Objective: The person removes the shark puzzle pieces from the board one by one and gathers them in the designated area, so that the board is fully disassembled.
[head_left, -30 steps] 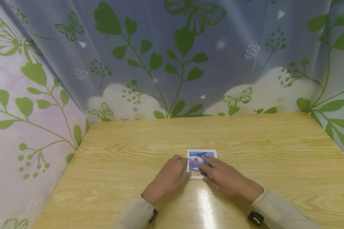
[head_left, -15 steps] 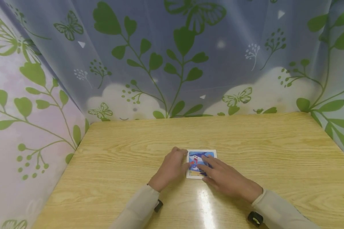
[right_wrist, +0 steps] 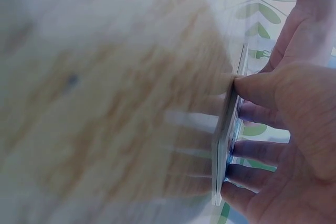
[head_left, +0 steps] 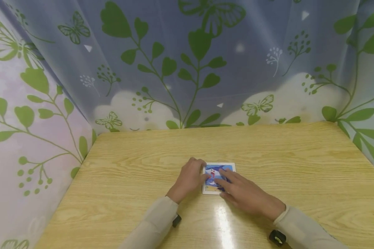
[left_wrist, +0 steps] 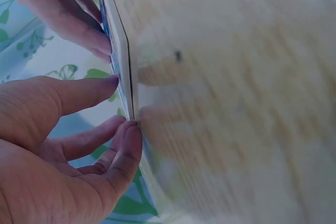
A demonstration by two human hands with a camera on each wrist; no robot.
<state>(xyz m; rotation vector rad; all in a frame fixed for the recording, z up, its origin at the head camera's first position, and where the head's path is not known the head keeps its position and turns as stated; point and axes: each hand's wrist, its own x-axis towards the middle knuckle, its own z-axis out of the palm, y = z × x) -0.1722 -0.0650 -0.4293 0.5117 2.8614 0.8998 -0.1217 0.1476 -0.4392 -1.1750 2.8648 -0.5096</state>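
A square picture board (head_left: 216,169) with a white border and a cartoon shark scene lies flat on the table. My left hand (head_left: 189,177) is at its left side. The thumb touches the picture face, and the curled fingertips meet the edge near a corner of the board (left_wrist: 124,51) in the left wrist view. My right hand (head_left: 247,194) rests over the right part of the picture, fingers extended and spread. In the right wrist view its thumb touches the edge of the board (right_wrist: 223,137). The right hand covers part of the picture.
The wood-grain table (head_left: 137,155) extends around the board, with a bright glare streak in front of it. A blue curtain (head_left: 237,69) with green leaves and butterflies hangs behind, and printed cloth lines both sides. Dark wrist devices (head_left: 277,238) sit at the light sleeves.
My left hand has shifted slightly forward and to the right, its thumb now over the picture's left part instead of by the near-left corner. The right hand and the board look almost unmoved.
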